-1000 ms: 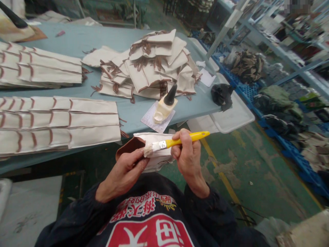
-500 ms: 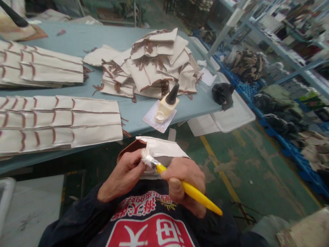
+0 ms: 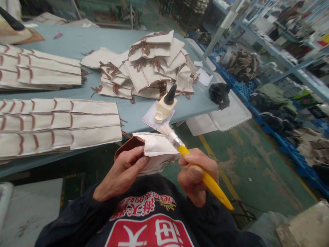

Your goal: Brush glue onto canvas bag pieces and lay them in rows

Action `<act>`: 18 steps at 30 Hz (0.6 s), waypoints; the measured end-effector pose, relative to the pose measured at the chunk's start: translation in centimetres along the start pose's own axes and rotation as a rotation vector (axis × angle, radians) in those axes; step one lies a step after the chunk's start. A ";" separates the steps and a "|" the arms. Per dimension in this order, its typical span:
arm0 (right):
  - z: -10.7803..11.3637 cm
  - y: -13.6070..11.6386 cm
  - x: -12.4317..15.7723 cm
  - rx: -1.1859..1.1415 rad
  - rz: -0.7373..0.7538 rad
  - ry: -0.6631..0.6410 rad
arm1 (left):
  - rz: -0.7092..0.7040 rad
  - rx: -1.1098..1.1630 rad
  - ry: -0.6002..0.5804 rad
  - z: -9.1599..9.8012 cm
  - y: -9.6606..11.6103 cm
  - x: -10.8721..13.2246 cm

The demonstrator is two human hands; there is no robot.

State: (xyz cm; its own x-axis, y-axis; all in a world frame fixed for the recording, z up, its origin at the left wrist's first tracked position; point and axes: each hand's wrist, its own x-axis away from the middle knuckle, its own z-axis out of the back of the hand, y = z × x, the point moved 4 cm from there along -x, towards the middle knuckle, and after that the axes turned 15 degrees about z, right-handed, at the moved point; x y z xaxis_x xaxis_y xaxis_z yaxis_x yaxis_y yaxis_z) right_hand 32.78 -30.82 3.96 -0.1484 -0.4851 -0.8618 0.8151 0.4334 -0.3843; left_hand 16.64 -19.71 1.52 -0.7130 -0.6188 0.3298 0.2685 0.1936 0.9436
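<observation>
My left hand (image 3: pixel 125 171) grips a cream fabric piece (image 3: pixel 156 145) with a brown inner side by its left end, held above my lap at the table edge. My right hand (image 3: pixel 199 171) is closed round the yellow handle of a paintbrush (image 3: pixel 185 149). The brush's pale bristles point up and left, over the far right part of the piece; whether they touch it I cannot tell. Just beyond, a cream bottle with a black nozzle (image 3: pixel 166 104) lies tilted on a small card (image 3: pixel 146 120) at the table edge.
On the blue-green table (image 3: pixel 97 34) lie a heap of cream pieces with brown ties (image 3: pixel 151 65) and overlapping rows of similar pieces (image 3: pixel 95 125). A crumpled black bag (image 3: pixel 219 94) sits at the right corner, near a white tray (image 3: pixel 236 118). Blue pallets (image 3: pixel 280 137) hold fabric piles.
My right hand has moved the brush right and away from my left fingers, lifting its bristles off the piece's left corner. The left hand keeps its hold on the fabric piece.
</observation>
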 end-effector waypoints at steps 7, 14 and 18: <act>-3.2 2.1 -1.0 0.102 0.090 -0.027 | 0.056 0.149 -0.094 0.7 2.1 -0.4; -1.6 3.0 -3.2 0.229 -0.056 -0.012 | 0.364 0.321 -0.176 0.5 -0.4 -0.5; -1.5 3.2 -3.6 0.240 -0.101 -0.030 | 0.428 0.468 -0.021 1.1 -2.3 -0.7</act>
State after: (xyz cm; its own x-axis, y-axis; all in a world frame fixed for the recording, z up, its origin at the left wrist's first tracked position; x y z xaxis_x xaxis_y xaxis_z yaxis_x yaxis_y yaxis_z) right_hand 35.05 -26.55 5.30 -0.2216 -0.5409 -0.8114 0.9070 0.1914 -0.3752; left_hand 15.79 -18.90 -0.88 -0.6188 -0.3989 0.6767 0.2245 0.7357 0.6390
